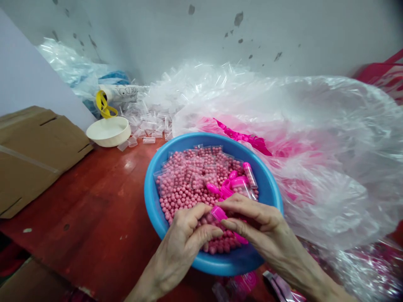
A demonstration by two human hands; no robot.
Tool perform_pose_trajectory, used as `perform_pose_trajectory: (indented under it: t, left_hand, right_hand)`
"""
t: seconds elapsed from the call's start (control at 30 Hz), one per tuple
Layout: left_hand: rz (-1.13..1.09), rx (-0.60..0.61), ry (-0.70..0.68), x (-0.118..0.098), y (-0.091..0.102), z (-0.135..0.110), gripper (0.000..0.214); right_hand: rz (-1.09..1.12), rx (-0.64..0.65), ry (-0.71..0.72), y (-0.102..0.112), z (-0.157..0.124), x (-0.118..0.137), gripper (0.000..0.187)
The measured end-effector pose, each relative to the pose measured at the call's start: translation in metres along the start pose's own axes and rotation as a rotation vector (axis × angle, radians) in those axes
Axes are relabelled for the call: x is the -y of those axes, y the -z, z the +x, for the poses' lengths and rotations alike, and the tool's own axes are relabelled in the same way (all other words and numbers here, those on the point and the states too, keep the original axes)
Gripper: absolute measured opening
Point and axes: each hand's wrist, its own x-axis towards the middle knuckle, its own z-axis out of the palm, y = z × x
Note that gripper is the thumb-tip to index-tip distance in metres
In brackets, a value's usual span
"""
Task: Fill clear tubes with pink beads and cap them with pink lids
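A packing workroom: red wooden table [78, 197], flattened cardboard [37, 155], plastic sacks [317, 126], basin of pink beads [150, 197].

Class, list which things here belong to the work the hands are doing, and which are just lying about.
Work: left hand, right hand, pink cap, pink beads, clear tube, blue basin.

Lying about: cardboard, white bowl, plastic sheeting.

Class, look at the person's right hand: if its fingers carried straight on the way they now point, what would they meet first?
Most likely the bright pink plastic cap just ahead of the fingers of the right hand; they seem already at it, though depth is hard to judge here. Beyond it lies the left hand.
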Motion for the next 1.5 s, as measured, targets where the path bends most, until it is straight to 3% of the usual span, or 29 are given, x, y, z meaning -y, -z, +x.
perform_pose_trajectory:
  t: [0.17, 0.23, 0.5, 0.6, 0.8, 1.07, 1.23, 1.33, 1.5]
  left_hand:
    - [0.109, -0.033, -0.082, 0.001, 0.001, 0.000, 0.011]
    - [0.115, -0.053, -0.101, 0.001, 0.000, 0.000, 0.010]
    - [-0.051, -0.058, 0.000, 0.003, -0.003, 0.000, 0.002]
    - [0.028, -0.058, -0.020, 0.005, -0.004, -0.002, 0.003]
    - [0.227, -0.050, -0.068, 0.005, -0.003, -0.004, 0.004]
    - [-0.034, 0.036, 0.007, -0.001, 0.001, 0.000, 0.004]
    - [-0.195, 0.037, 0.024, -0.002, 0.000, 0.001, 0.005]
    - [-0.158, -0.017, -0.016, -0.002, -0.001, 0.002, 0.004]
    - [-0.045, -0.089, -0.055, -0.002, -0.001, 0.002, 0.004]
  right_hand:
    - [-0.205, -0.007, 0.305, 0.002, 0.001, 0.000, 0.019]
    - [-0.226, -0.007, 0.343, 0.002, 0.002, 0.002, 0.020]
    - [-0.169, 0.020, 0.206, 0.009, 0.008, 0.017, 0.006]
    - [-0.141, 0.076, 0.112, 0.010, 0.009, 0.019, 0.001]
    - [-0.100, 0.235, -0.066, 0.016, 0.013, 0.020, 0.010]
    - [0.041, 0.393, -0.240, 0.026, 0.021, 0.022, 0.005]
    - [-0.154, 0.204, -0.056, 0.023, 0.017, 0.024, 0.004]
    - [-0.219, 0.091, 0.091, 0.020, 0.011, 0.020, 0.004]
    - [-0.237, 0.051, 0.160, 0.017, 0.010, 0.018, 0.003]
